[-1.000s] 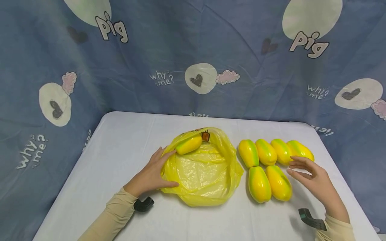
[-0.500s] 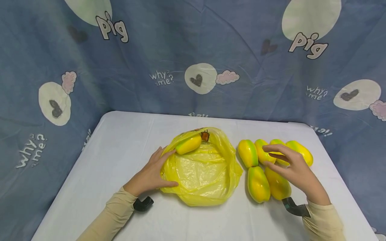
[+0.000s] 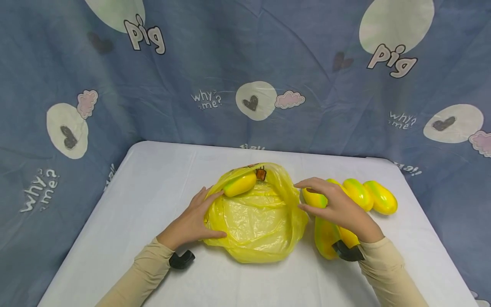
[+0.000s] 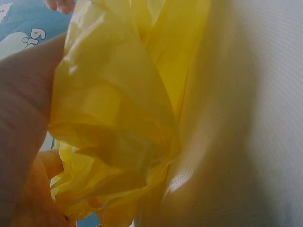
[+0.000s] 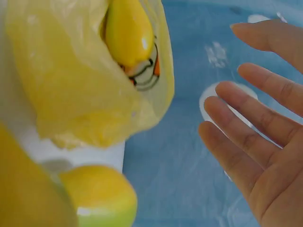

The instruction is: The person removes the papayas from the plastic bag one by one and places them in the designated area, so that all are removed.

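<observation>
A yellow plastic bag lies on the table with its mouth spread wide. Inside, against the back left wall, rests one glossy yellow-green papaya. My left hand holds the bag's left rim, thumb and forefinger reaching over the edge; crumpled plastic hides part of it in the left wrist view. Over the fruit on the right, my right hand reaches toward the bag with spread fingers, fingertips right at its right rim. The right wrist view shows nothing in its palm. Several more papayas lie beneath and beside this hand, partly covered.
A white cloth covers the table. Behind and at the sides hangs a blue printed curtain. Black camera mounts stick out at both wrists, the right one overlapping the front fruit.
My right hand has moved left, from the right end of the fruit rows across them to the bag's right rim. My left hand and the bag have stayed in place.
</observation>
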`<state>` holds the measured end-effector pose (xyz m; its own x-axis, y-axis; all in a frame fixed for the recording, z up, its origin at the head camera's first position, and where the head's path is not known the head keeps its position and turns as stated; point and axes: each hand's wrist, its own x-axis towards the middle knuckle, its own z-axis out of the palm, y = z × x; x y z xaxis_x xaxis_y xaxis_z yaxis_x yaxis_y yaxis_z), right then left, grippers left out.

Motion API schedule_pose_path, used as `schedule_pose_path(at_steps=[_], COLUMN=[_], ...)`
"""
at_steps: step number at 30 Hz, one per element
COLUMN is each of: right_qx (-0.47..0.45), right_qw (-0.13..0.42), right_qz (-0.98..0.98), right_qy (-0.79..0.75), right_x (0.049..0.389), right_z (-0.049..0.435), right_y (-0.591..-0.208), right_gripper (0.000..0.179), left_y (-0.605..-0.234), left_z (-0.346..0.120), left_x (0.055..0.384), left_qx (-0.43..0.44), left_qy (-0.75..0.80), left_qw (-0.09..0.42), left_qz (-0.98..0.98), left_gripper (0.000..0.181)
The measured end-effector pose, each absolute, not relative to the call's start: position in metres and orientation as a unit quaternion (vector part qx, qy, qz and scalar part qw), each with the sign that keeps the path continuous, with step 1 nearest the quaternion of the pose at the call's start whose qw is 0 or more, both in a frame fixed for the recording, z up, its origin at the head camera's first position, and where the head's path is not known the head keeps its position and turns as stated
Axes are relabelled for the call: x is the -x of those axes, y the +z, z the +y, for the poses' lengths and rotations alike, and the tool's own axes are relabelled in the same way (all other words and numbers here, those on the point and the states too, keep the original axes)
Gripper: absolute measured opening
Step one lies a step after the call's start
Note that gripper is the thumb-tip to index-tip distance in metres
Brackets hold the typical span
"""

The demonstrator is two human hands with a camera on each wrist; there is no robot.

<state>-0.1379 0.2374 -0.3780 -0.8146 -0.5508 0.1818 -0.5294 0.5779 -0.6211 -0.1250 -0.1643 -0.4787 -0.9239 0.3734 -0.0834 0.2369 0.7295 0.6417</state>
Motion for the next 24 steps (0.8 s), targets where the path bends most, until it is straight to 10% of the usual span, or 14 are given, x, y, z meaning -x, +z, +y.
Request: schedule_pose_path(at_steps=[24], right_qx=[0.405], right_qw=[0.098], right_qz=[0.887], right_qy=[-0.199], right_x=[0.185], right_z=[0.149], right_y=[-0.379], right_gripper=[0.047], left_y=[-0.476], left_z=[-0.164], left_x=[0.122], left_qx=[-0.164], left_qy=[0.329], left_qw=[0.105], left_qz=[0.924], left_gripper=[0.116])
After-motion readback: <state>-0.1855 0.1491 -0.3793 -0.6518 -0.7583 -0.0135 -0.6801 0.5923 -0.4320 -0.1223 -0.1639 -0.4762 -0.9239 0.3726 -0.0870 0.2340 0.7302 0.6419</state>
